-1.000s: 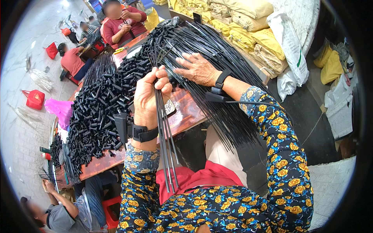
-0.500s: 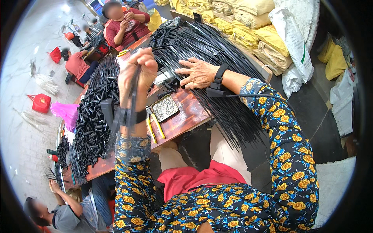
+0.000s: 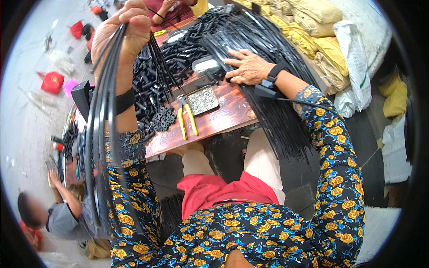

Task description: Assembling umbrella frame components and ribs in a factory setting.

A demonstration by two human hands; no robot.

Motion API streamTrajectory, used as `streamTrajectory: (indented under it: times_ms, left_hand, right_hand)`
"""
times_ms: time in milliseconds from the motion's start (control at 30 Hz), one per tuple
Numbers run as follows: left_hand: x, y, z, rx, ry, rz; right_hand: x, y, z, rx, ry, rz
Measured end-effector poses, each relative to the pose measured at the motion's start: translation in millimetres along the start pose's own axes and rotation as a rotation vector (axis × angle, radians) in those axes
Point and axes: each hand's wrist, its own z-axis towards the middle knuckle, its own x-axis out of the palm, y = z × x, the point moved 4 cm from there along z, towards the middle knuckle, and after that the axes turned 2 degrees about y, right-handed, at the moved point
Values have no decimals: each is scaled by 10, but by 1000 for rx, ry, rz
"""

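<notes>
Raised at the upper left, my left hand is closed round a bunch of thin black rods. Their long ends hang down past my wrist and forearm, and shorter ends stick out on the other side of the fist. My right hand lies with fingers spread on a large heap of long black rods, which overhangs the table's near edge. Between the hands, yellow-handled pliers lie beside a shallow tray of small pale pieces. Each wrist wears a black strap with a box-like device.
Short black tubes are heaped across the reddish wooden table. Yellow and white sacks are stacked at the far right. One person sits across the table; another person sits at the lower left.
My left hand has moved up and to the left with the bunch of rods, which now swings beside the forearm. My right hand stays on the heap. The view has shifted somewhat.
</notes>
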Motion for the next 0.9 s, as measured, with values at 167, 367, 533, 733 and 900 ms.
streamTrajectory:
  times_ms: [167, 367, 533, 733, 900]
  left_hand:
    - [-149, 116, -480, 104, -72, 170]
    - [-58, 220, -1081, 130, -85, 221]
    - [-73, 218, -1375, 187, -31, 258]
    - [8, 202, -1681, 269, -104, 342]
    - [147, 250, -1697, 354, -157, 423]
  right_hand:
    - [71, -73, -44, 30, 21, 23]
    - [40, -16, 9, 10, 25, 8]
    - [-2, 9, -6, 56, 117, -34]
    - [-257, 529, 136, -72, -158, 63]
    - [-46, 966, 242, -62, -66, 199]
